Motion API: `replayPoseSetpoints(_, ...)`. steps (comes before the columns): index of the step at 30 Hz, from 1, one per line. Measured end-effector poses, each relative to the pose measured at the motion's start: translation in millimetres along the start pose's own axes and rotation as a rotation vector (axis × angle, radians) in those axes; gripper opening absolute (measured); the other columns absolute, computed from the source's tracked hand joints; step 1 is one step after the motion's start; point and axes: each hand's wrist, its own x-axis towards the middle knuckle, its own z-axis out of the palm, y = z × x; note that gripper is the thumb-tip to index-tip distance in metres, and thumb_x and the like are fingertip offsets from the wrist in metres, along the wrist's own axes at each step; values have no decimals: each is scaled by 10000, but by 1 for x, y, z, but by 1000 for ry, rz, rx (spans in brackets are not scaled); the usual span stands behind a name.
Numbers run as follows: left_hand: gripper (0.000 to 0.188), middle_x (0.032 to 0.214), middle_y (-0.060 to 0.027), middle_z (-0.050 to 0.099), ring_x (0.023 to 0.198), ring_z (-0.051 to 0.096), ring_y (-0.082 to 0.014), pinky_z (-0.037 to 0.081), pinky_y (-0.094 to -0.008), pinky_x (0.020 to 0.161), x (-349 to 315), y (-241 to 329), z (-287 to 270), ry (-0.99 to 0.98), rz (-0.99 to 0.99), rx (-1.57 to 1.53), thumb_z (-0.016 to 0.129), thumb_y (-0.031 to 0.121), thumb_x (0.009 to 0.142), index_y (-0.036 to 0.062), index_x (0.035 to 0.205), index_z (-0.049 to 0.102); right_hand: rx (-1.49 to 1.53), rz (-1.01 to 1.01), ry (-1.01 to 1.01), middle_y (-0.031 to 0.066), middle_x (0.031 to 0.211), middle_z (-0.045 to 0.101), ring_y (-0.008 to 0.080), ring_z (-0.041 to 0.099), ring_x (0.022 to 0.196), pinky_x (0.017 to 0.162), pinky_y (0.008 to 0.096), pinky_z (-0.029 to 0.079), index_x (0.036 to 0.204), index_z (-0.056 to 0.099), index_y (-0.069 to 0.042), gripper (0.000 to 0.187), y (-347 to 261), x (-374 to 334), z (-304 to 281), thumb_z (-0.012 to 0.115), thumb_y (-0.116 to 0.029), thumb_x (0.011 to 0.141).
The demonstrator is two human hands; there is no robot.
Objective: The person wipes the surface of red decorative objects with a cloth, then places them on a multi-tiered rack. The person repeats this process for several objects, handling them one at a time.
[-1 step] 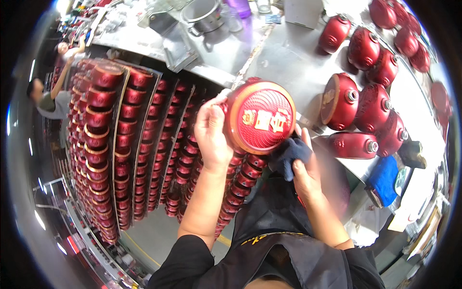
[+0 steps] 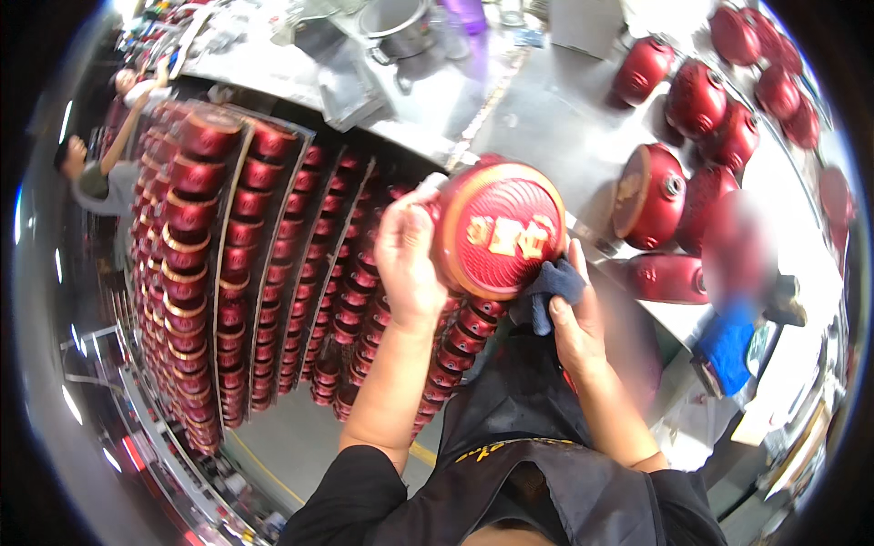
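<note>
My left hand (image 2: 410, 259) grips the left rim of a round red pot (image 2: 501, 227), tilted so that its ribbed face with gold characters points at me. In my right hand (image 2: 575, 332) is a dark blue cloth (image 2: 549, 287), pressed against the pot's lower right edge. Both hands are raised in front of my chest, above my dark apron (image 2: 528, 428).
Long rows of stacked red pots (image 2: 209, 246) fill a rack at the left and below my hands. A grey metal table (image 2: 546, 109) at the right carries several more red pots (image 2: 651, 196) and a steel pan (image 2: 401, 27). Other people (image 2: 100, 173) work at the far left; a blurred person (image 2: 737, 264) stands at the right.
</note>
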Motion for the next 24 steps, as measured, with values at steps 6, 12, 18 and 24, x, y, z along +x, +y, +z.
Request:
replayPoseSetpoints(6, 392, 1334, -196, 554, 1242, 520, -254, 390, -378, 1058, -55, 44, -23, -8, 137, 369, 573, 317, 978, -26, 1167, 583, 171, 78, 78, 97, 1431, 414, 189, 482, 1199, 1038, 335, 383, 1547, 146, -55, 829, -6, 6, 41, 645, -149, 892)
replayPoseSetpoints(12, 308, 1351, -198, 543, 1262, 501, -246, 352, -384, 1085, -84, 76, -43, 170, 156, 297, 541, 259, 999, 11, 1176, 586, 209, 248, -13, 65, 1306, 483, 181, 507, 1136, 995, 334, 415, 1545, 203, -110, 783, -7, 22, 61, 650, -252, 918)
replayPoseSetpoints(18, 261, 1326, -167, 561, 1215, 525, -209, 380, -347, 1054, -98, 88, -60, 365, 240, 221, 511, 185, 1004, -8, 1167, 579, 271, 231, -187, 48, 1296, 482, 152, 490, 1097, 952, 319, 420, 1555, 152, -113, 840, -1, 6, 94, 666, -190, 895)
replayPoseSetpoints(24, 255, 1329, -167, 560, 1241, 512, -212, 378, -345, 1056, -130, 97, -75, 405, 226, 282, 524, 155, 997, -14, 1181, 572, 354, 272, -244, 117, 1437, 426, 235, 456, 1281, 1087, 392, 364, 1539, 182, -80, 775, 6, -7, 117, 627, -150, 909)
